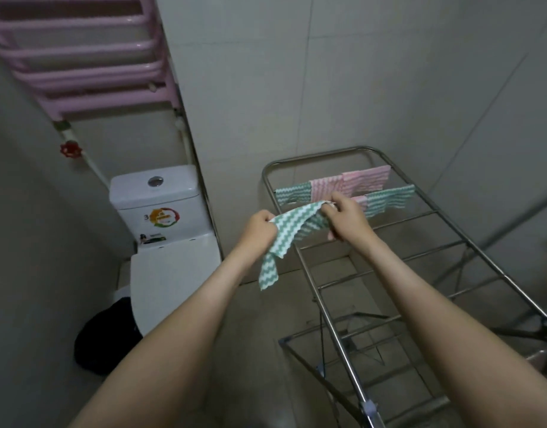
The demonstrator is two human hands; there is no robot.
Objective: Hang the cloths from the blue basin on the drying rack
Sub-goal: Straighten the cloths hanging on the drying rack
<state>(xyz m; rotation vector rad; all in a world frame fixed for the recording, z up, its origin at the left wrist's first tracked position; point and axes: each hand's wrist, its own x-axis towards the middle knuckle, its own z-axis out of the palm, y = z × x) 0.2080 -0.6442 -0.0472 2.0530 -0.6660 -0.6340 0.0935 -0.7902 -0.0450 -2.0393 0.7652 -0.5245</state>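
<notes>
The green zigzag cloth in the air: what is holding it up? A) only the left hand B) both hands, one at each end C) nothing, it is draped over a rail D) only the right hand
B: the left hand and the right hand each grip one end of the green zigzag cloth, stretching it between them.

View: 1 wide-angle camera on the person's head.
Facing: forward and down, over the drying rack (420,257) toward a tiled wall (266,72).
Nearness: close; left hand (260,230) and right hand (346,220) at arm's length, mid-frame.
</notes>
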